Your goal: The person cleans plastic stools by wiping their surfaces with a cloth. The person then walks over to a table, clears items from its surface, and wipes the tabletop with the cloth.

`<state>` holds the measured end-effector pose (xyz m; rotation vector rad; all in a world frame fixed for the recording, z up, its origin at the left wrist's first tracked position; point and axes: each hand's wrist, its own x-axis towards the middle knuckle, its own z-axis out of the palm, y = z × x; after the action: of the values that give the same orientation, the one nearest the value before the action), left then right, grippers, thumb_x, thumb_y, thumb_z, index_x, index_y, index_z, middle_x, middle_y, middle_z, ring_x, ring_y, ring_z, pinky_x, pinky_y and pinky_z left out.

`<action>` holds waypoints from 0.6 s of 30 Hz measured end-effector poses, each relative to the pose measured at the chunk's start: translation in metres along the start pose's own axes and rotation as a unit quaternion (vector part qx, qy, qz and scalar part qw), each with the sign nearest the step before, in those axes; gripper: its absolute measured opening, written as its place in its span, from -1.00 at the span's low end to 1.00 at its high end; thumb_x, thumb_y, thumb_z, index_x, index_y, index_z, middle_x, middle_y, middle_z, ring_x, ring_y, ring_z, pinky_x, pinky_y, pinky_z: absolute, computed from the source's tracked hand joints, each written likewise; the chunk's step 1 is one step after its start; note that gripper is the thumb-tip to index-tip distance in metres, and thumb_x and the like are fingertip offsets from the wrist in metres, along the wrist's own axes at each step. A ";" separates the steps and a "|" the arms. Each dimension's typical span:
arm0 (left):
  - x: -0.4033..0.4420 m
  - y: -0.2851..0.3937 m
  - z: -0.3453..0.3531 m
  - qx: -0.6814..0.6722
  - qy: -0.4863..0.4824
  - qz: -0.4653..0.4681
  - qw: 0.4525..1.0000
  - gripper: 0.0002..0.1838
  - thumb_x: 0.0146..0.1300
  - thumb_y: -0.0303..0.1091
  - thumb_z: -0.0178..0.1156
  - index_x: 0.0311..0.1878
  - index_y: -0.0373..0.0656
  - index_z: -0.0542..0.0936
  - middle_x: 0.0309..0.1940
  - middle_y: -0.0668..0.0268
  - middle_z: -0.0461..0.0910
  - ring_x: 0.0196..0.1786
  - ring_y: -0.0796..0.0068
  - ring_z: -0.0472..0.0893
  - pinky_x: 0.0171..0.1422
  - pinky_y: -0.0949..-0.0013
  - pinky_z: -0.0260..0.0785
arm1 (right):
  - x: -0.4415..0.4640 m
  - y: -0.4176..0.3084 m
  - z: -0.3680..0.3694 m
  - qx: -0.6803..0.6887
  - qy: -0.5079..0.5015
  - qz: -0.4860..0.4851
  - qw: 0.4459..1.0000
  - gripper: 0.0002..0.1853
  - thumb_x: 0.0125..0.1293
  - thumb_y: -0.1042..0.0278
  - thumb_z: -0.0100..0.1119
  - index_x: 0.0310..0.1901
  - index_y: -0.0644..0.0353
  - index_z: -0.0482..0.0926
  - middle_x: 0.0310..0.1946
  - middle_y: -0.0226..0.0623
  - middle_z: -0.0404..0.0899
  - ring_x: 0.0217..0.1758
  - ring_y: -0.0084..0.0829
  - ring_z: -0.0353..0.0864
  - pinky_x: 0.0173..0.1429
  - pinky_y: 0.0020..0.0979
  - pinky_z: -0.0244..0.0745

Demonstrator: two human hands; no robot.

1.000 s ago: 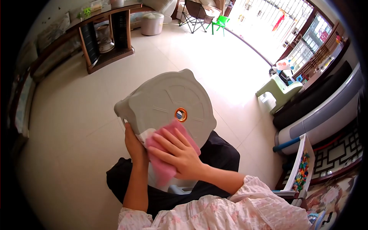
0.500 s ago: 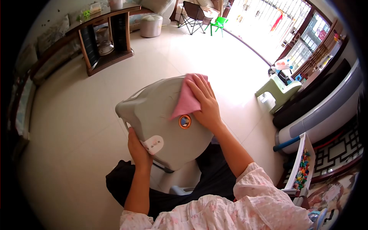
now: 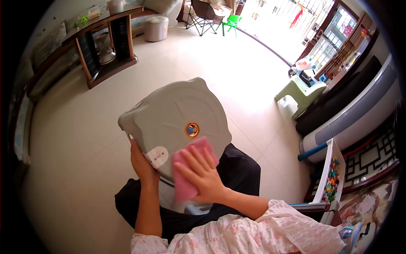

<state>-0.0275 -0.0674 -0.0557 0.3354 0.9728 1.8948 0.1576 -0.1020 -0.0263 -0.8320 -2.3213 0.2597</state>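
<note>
A grey plastic stool [image 3: 182,106] is tilted above my lap, its seat facing me. An orange-rimmed hole [image 3: 192,130] goes through the middle of the seat, and a white label [image 3: 157,157] sits near its lower left edge. My left hand [image 3: 144,163] grips the stool's left edge beside that label, its fingers mostly hidden behind. My right hand [image 3: 202,175] presses a pink cloth [image 3: 182,180] against the lower part of the seat, fingers lying over the cloth. Part of the cloth hangs past the seat's near edge.
On the right stand a green stool [image 3: 300,94], a long grey-and-white padded object [image 3: 351,127] and a white bin of colourful small pieces [image 3: 332,180]. Farther back are a wooden table [image 3: 112,72], a silver pouf [image 3: 155,29], a folding chair [image 3: 204,12] and a green chair [image 3: 231,23].
My right hand has slid the pink cloth from the seat's upper right, past the hole, down to its near edge. My left hand keeps its grip on the stool.
</note>
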 end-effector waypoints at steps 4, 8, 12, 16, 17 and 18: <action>0.018 -0.017 -0.034 0.030 -0.085 -0.035 0.995 -0.52 0.45 0.02 -0.15 0.21 -0.16 0.34 0.02 0.23 0.48 0.00 0.38 0.53 0.10 0.34 0.41 | 0.048 -0.009 0.006 0.023 -0.038 -0.131 0.990 -0.14 -0.17 0.17 0.36 0.31 0.00 0.33 0.41 -0.09 0.13 0.49 -0.01 0.05 0.50 0.09 -0.23; -0.002 -0.024 -0.019 0.048 -0.110 0.078 0.990 -0.53 0.46 -0.01 -0.15 0.23 -0.14 0.33 0.07 0.27 0.46 0.10 0.40 0.50 0.19 0.34 0.36 | 0.102 0.011 -0.004 0.008 0.003 -0.179 0.984 -0.14 -0.21 0.26 0.38 0.29 -0.08 0.36 0.40 -0.14 0.16 0.48 -0.03 0.07 0.51 0.10 -0.22; -0.015 -0.002 -0.001 0.018 -0.057 0.004 0.998 -0.55 0.45 -0.01 -0.10 0.14 -0.19 0.42 -0.02 0.27 0.51 -0.01 0.44 0.56 0.07 0.39 0.44 | 0.130 0.055 -0.028 -0.064 0.096 -0.090 0.989 -0.14 -0.24 0.32 0.39 0.27 -0.07 0.39 0.37 -0.16 0.22 0.48 -0.13 0.11 0.53 0.06 -0.20; -0.016 0.002 0.004 -0.002 -0.031 0.004 1.000 -0.54 0.44 0.00 -0.09 0.12 -0.22 0.42 -0.05 0.26 0.53 -0.07 0.45 0.58 0.00 0.40 0.46 | 0.109 0.094 -0.035 -0.079 0.163 0.000 0.983 -0.21 -0.10 0.39 0.31 0.30 -0.01 0.36 0.38 -0.15 0.22 0.46 -0.17 0.14 0.51 -0.06 -0.07; -0.015 0.002 0.006 -0.002 -0.018 0.009 1.000 -0.53 0.45 0.00 -0.12 0.10 -0.24 0.42 -0.07 0.25 0.53 -0.08 0.45 0.58 -0.02 0.41 0.46 | 0.098 0.099 -0.034 -0.080 0.162 -0.001 0.983 -0.21 -0.10 0.39 0.31 0.30 -0.01 0.36 0.38 -0.15 0.22 0.46 -0.17 0.14 0.51 -0.06 -0.07; -0.014 0.002 0.006 -0.003 -0.006 0.014 1.000 -0.52 0.46 0.00 -0.15 0.08 -0.27 0.43 -0.09 0.23 0.52 -0.09 0.46 0.58 -0.05 0.42 0.47 | 0.085 0.103 -0.033 -0.074 0.163 0.020 0.984 -0.24 -0.07 0.42 0.27 0.30 0.01 0.36 0.38 -0.13 0.21 0.47 -0.15 0.13 0.51 -0.08 -0.06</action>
<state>-0.0179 -0.0766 -0.0478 0.3585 0.9590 1.9177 0.1801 0.0307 0.0036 -0.9204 -2.0352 -0.0323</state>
